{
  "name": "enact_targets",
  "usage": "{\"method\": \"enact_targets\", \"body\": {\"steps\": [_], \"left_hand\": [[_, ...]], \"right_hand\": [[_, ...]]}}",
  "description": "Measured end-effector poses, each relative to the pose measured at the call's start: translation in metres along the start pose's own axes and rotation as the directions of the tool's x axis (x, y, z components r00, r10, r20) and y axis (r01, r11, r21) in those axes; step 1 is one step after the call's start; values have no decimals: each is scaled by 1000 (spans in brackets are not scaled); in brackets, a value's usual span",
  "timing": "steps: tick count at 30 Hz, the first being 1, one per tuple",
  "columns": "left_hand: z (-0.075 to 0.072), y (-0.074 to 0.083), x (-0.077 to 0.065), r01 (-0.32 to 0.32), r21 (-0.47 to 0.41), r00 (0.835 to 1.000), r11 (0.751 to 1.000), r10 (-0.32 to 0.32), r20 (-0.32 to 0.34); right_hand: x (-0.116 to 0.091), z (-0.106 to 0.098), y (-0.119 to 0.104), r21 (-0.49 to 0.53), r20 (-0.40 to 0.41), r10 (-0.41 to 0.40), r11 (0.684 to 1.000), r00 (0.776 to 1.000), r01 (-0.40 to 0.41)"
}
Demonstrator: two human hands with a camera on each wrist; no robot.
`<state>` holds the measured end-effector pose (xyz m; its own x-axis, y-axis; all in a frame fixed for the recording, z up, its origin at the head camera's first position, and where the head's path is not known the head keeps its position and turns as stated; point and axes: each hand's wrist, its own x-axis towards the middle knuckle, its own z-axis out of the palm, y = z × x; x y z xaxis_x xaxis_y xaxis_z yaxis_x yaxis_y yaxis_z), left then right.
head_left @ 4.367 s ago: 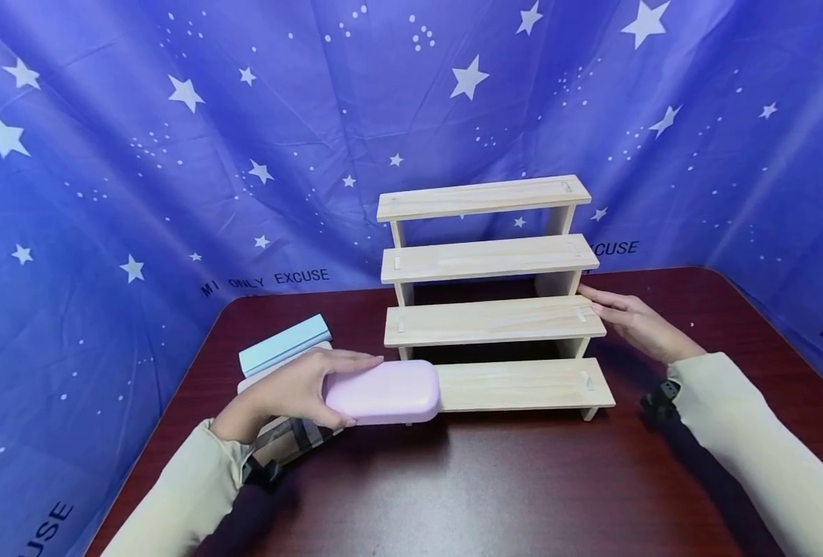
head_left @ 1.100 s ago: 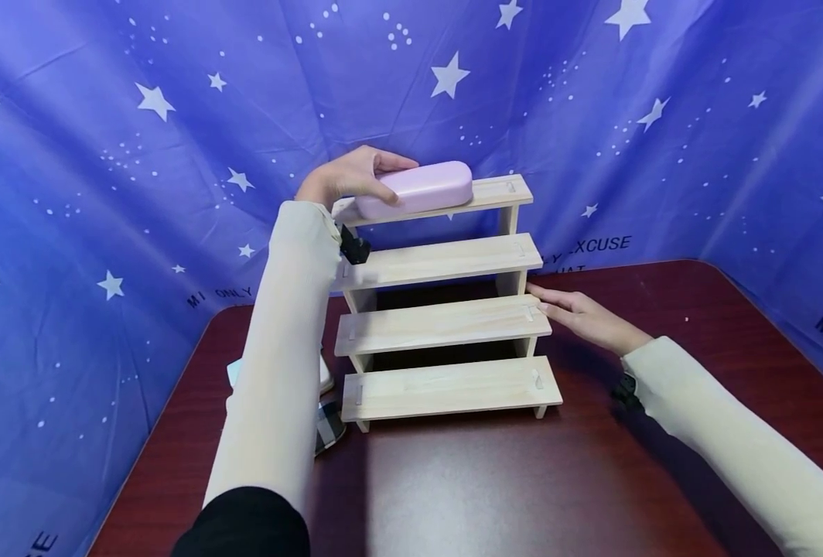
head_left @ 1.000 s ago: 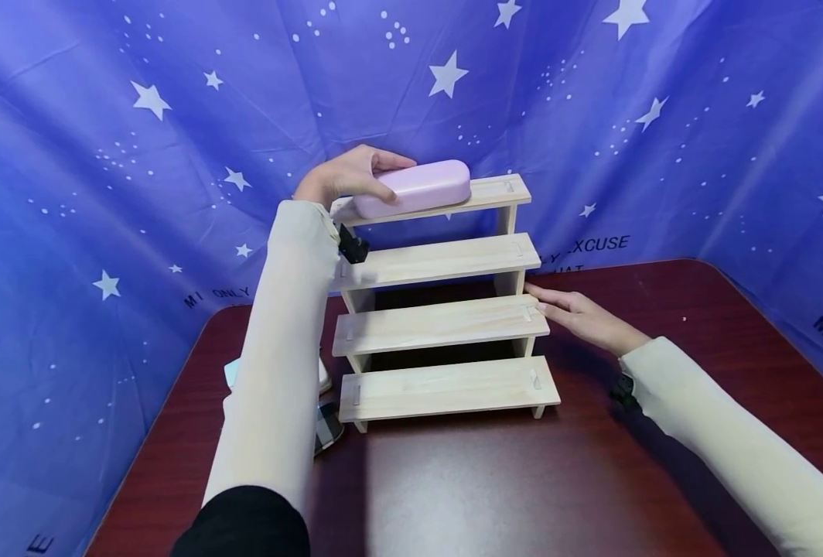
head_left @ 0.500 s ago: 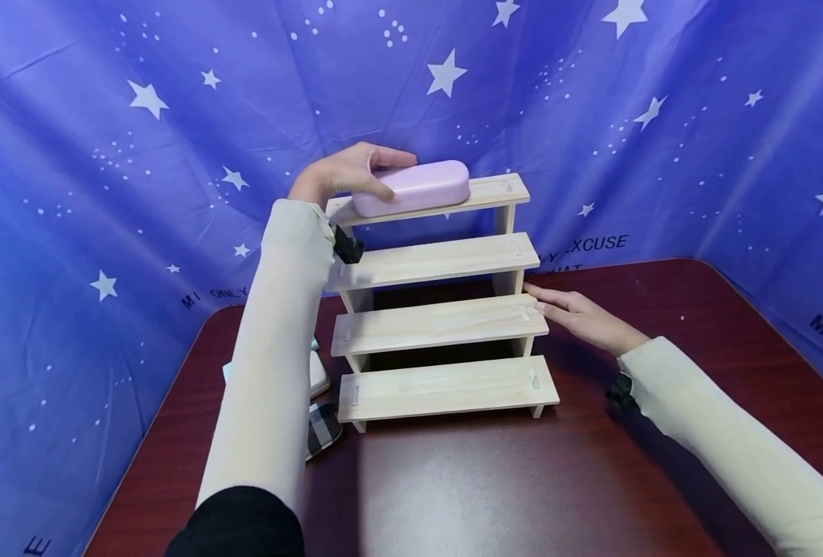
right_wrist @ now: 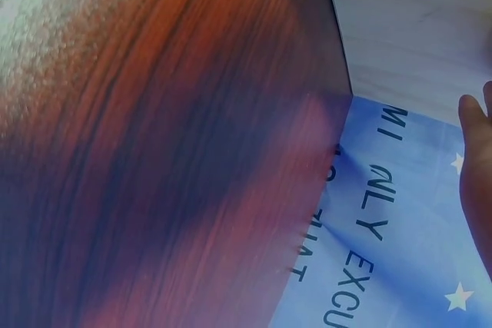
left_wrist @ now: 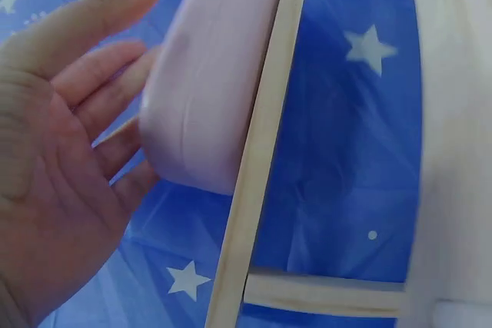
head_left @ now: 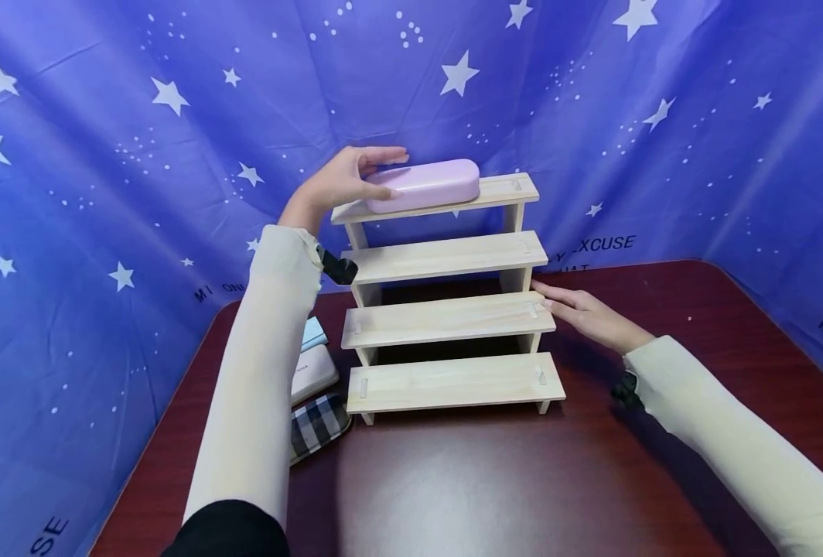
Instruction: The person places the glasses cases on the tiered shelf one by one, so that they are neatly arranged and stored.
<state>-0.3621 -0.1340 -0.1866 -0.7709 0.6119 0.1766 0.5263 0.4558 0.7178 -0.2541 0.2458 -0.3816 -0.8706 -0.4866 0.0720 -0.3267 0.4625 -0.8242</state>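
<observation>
A pale pink glasses case (head_left: 425, 186) lies on the top step of a four-tier wooden display stand (head_left: 446, 318), towards the left end. My left hand (head_left: 342, 179) is at the case's left end with fingers loosely spread. In the left wrist view the thumb (left_wrist: 100, 17) stands clear of the case, while the other fingers lie behind its rounded end. My right hand (head_left: 589, 316) rests its extended fingertips against the stand's right side, near the third step from the top. Only part of that hand (right_wrist: 477, 182) shows in the right wrist view.
Left of the stand, partly behind my left sleeve, lie a light blue case (head_left: 314, 333), a white case (head_left: 314, 373) and a black-and-white checked case (head_left: 319, 424). The dark red table (head_left: 481, 480) meets a blue starry curtain (head_left: 244, 193) behind the stand.
My left hand has carried the pink glasses case from the lower left up to the top step, then loosened its fingers from it. My right hand stays against the stand.
</observation>
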Motion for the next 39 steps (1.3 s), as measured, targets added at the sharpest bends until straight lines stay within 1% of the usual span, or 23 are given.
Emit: {"method": "enact_targets", "body": {"steps": [5,7,10,13,14,16,21,23,25,30,33,34,36,39], "left_hand": [[3,4,-18,-8,-20,999,1000,8,-35],[3,2,-27,-33,-35,998,999,31,-51],[4,-2,-43,-63,-5,996,998,63,-56],[7,-6,-63,-83,62,995,995,87,-49],[8,-7,-70,-82,86,995,993,86,-46],[10,-10,-86,-76,107,995,991,82,-51],[17,-19,-126,-73,77,996,994,77,-51],[23,-24,-141,-76,63,996,995,79,-37],[29,-30,-156,-64,60,997,996,66,-28],[52,-47,-190,-35,49,999,998,35,0],[65,-57,-208,-30,39,1000,999,30,-2],[69,-60,-214,-17,35,1000,999,17,-9],[76,-66,-224,-7,31,1000,999,8,-22],[85,-75,-240,-4,4,1000,1000,4,-28]], "right_hand": [[1,-3,0,3,-9,-8,1000,1000,8],[1,-3,-1,11,-17,-10,1000,1000,10],[0,-3,-2,24,-17,-2,1000,1000,3],[0,-2,-2,37,-18,9,999,1000,-8],[0,-1,-1,40,-19,10,999,1000,-9],[0,-1,-1,40,-22,11,999,1000,-10],[0,0,-1,35,-25,14,999,1000,-13],[0,1,-2,31,-26,17,999,1000,-17],[0,1,-3,32,-29,16,999,999,-15],[0,2,-4,38,-33,11,999,999,-10],[0,3,-4,40,-35,10,999,999,-8],[0,3,-5,42,-40,10,999,999,-8],[0,4,-6,44,-48,12,999,999,-10],[0,5,-6,47,-47,12,999,999,-10]]}}
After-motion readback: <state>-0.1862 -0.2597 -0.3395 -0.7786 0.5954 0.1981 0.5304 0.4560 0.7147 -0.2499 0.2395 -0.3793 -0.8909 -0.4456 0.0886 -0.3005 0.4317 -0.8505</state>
